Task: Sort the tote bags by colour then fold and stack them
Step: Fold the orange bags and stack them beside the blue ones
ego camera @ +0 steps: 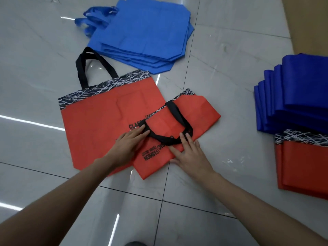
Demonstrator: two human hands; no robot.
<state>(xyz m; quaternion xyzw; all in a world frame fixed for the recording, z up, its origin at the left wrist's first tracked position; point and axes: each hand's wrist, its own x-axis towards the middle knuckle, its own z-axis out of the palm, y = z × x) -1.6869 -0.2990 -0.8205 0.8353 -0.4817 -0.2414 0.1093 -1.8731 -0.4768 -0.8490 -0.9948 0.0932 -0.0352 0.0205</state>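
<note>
A partly folded red tote bag [184, 119] is seen on the grey tiled floor [40, 41], laid slantwise so that its left part overlaps the right side of a flat red tote bag [99, 125]. The flat bag is spread out full size, with its patterned black-and-white band and its own handle loop [88, 64] turned away from the person. On the folded bag a black handle [168, 141] is laid back over the red panel in a curve. The left hand [132, 142] is placed flat with the fingers straight and together, the fingertips pressed on the left end of that handle; nothing is clasped by it. The right hand [190, 151] is likewise spread flat on the red fabric, its fingers straight and slightly apart, with one fingertip touching the right part of the handle. Beyond the red bags, a pile of light blue tote bags [145, 32] is set, unfolded, with the handles pointing left. Well apart to the right, a stack of dark blue tote bags [298, 96] is seen folded and fanned, and just in front of it, touching, a stack of red tote bags [305, 164] is placed. A brown board [308, 23] is visible at the far right corner.
</note>
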